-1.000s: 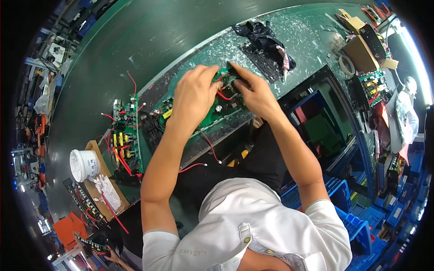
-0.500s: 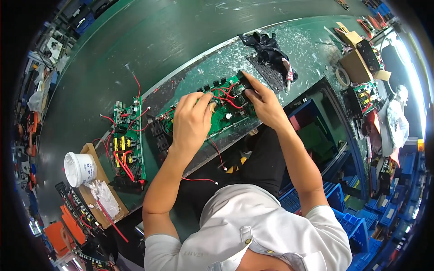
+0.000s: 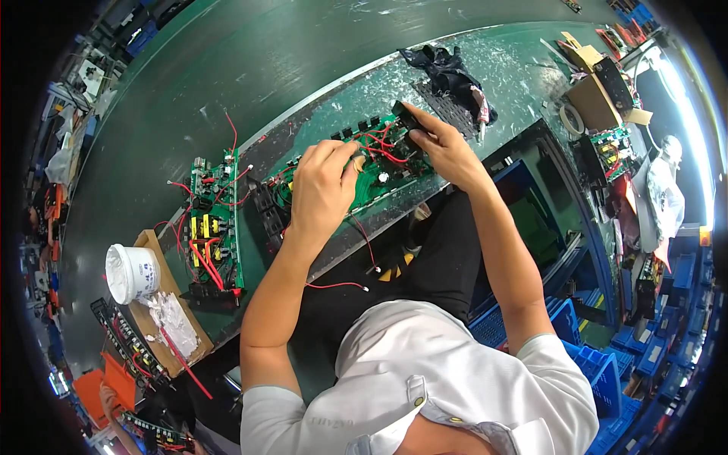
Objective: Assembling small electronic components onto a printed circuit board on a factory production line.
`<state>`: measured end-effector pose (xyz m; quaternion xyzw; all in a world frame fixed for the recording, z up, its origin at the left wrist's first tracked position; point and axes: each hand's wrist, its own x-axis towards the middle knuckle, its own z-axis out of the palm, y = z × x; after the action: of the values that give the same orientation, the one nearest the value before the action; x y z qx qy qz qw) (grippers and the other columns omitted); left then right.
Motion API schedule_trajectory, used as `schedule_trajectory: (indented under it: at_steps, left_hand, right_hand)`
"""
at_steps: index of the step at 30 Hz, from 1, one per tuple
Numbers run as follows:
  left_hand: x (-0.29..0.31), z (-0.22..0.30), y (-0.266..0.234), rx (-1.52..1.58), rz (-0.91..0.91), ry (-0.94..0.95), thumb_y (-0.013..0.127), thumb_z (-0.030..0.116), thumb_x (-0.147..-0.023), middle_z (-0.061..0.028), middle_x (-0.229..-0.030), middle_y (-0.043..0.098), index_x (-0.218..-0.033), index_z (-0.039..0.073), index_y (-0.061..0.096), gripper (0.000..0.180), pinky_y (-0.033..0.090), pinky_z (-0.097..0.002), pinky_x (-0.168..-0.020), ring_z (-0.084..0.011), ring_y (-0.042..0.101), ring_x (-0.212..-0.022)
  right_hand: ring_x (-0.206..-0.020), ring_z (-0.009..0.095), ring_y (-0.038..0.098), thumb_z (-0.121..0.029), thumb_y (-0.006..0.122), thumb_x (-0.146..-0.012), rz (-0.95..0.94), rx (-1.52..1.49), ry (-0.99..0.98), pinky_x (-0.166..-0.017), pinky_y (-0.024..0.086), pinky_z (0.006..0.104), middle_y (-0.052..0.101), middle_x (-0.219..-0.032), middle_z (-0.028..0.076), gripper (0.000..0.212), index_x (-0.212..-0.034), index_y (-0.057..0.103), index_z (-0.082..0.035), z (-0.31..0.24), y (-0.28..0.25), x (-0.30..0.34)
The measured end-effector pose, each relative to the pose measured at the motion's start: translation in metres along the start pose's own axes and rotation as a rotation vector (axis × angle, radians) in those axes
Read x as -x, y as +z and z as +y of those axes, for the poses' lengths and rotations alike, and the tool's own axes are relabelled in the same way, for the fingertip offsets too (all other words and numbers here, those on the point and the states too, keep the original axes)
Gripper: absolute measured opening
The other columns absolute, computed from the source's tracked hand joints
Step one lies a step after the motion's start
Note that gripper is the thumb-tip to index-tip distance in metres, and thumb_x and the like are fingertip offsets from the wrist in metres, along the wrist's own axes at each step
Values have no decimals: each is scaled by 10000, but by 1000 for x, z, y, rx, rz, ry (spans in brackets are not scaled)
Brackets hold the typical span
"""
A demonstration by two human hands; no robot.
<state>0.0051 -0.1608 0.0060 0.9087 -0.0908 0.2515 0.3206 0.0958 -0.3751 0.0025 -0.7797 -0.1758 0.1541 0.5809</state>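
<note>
A long green circuit board point(image 3: 371, 182) with red wires and dark parts lies on the bench edge in front of me. My right hand point(image 3: 453, 155) grips its right end, thumb and fingers around a black end piece point(image 3: 406, 116). Over the middle of the board, my left hand point(image 3: 324, 186) has its thumb and fingers drawn together beside the red wires. Whatever is between those fingertips is hidden. A black plug-like block point(image 3: 265, 216) sits at the board's left end. One red lead point(image 3: 371, 250) with a white connector hangs over the bench edge.
A second circuit board point(image 3: 216, 227) lies to the left. Near it are a white tub point(image 3: 130, 273) and a cardboard tray point(image 3: 199, 334) with white paste and a red stick. A black bag point(image 3: 451, 72) lies beyond my right hand. Blue crates point(image 3: 595, 371) stand at right. Another person's hand point(image 3: 108, 398) shows lower left.
My view has shifted slightly. Both hands stay at the same board, and the black end piece appears tilted a little more upward. The other person's hand shows more plainly by the orange bin.
</note>
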Motion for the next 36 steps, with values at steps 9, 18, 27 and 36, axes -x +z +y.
schedule_trajectory:
  at_steps: [9, 18, 27, 36]
  left_hand:
    - [0, 19, -68, 310, -56, -152, 738, 62, -847, -104, -1065, 676, -1106, 29, 709, 263, 527, -312, -721, -202, 669, -873]
    - [128, 36, -109, 186, -788, -271, 763, 180, -829, -137, -1311, 621, -1206, 97, 675, 396, 573, -345, -735, -250, 708, -862]
    - [166, 33, -69, 210, -583, -372, 699, 103, -851, -167, -1318, 599, -1274, 55, 610, 435, 494, -432, -984, -375, 589, -1173]
    - [242, 48, 28, 975, -448, -981, 666, 7, -929, -40, -1073, 692, -1157, -41, 672, 233, 522, -274, -887, -112, 643, -974]
  right_hand:
    - [-615, 137, 591, -120, 729, -897, -73, 242, -108, -574, 468, 297, 635, -738, 97, 171, -936, 676, 38, -26, 43, 102]
    - [-636, 69, 584, -172, 674, -948, -86, 13, 177, -579, 467, 238, 665, -725, 19, 194, -925, 713, 16, -4, 29, 103]
    - [-660, 84, 629, -166, 672, -951, 133, 134, 97, -571, 476, 244, 699, -809, 53, 192, -982, 710, 20, 3, 19, 93]
    - [-643, 99, 575, -160, 720, -910, -406, 75, 137, -601, 496, 299, 656, -737, 93, 226, -995, 674, 44, 34, 94, 113]
